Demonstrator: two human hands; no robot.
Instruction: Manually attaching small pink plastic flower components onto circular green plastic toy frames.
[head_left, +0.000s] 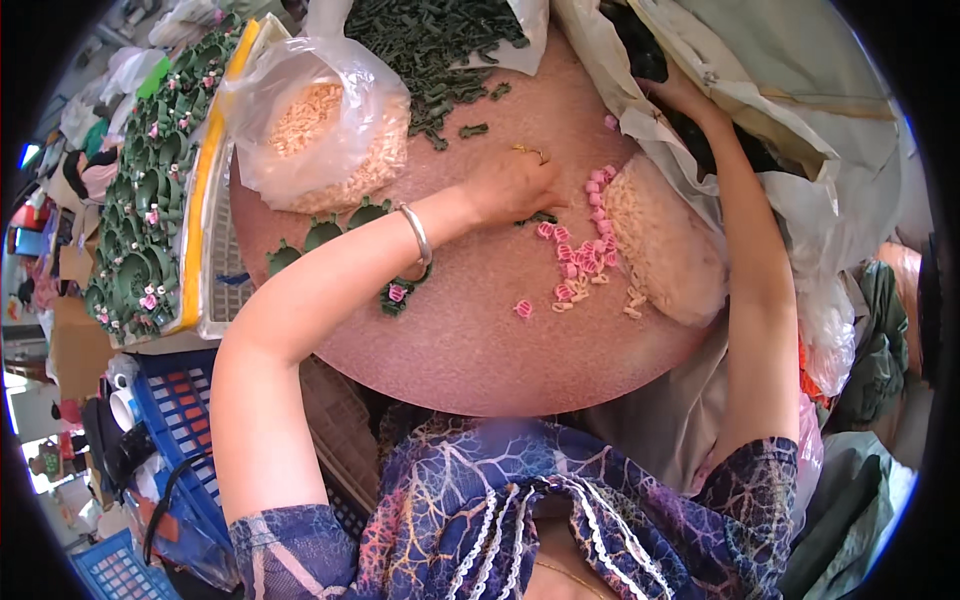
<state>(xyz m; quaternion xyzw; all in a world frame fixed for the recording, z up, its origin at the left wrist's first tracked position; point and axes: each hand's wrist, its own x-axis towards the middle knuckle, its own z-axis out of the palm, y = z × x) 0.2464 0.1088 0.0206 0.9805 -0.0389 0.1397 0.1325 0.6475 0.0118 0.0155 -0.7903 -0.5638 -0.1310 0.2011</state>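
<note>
My left hand (pixel 515 187) is over the middle of the round table, its fingers curled. A small dark green piece (pixel 540 218) shows just below its fingertips; whether they grip it I cannot tell. My right hand (pixel 685 97) reaches into the mouth of a white woven sack (pixel 785 120) with dark contents, and its fingers are partly hidden. Between my arms lie small pink barrel-shaped pieces (pixel 585 258) and some cream-coloured ones. Beside them rests a clear bag of cream pieces (pixel 665 245). Under my left forearm are green rounded parts (pixel 322 233) and one green part with a pink piece (pixel 397 294).
An open clear bag of cream pieces (pixel 375 160) stands at the left of the pinkish-brown table (pixel 480 350). Loose dark green pieces (pixel 430 65) spill from a white bag at the back. A yellow-edged crate (pixel 192 220) full of green parts with pink pieces stands left, above a blue basket (pixel 180 400).
</note>
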